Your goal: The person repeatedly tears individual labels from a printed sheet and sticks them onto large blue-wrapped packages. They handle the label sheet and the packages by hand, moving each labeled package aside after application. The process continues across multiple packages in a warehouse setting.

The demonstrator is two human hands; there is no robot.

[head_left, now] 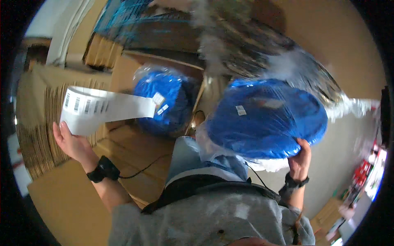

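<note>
My left hand (74, 141) is closed on the lower side of a roll of white barcode labels (84, 117), whose loose strip stretches right, over the edge of an open carton. At the right, my right hand (301, 156) grips the near edge of a large round blue item in clear plastic wrap (262, 123). A small white label sits on that wrap. Inside the carton (123, 74) lies another blue item in clear plastic (158, 90), with small labels on top. What the blue items are, I cannot tell.
Flattened cardboard sheets (51, 115) stand stacked at the left. Beyond the carton is a blue-strapped bundle (127, 24). A heap of items in clear plastic (262, 45) lies at the far right of it. A thin black cable (147, 166) runs from my left wrist.
</note>
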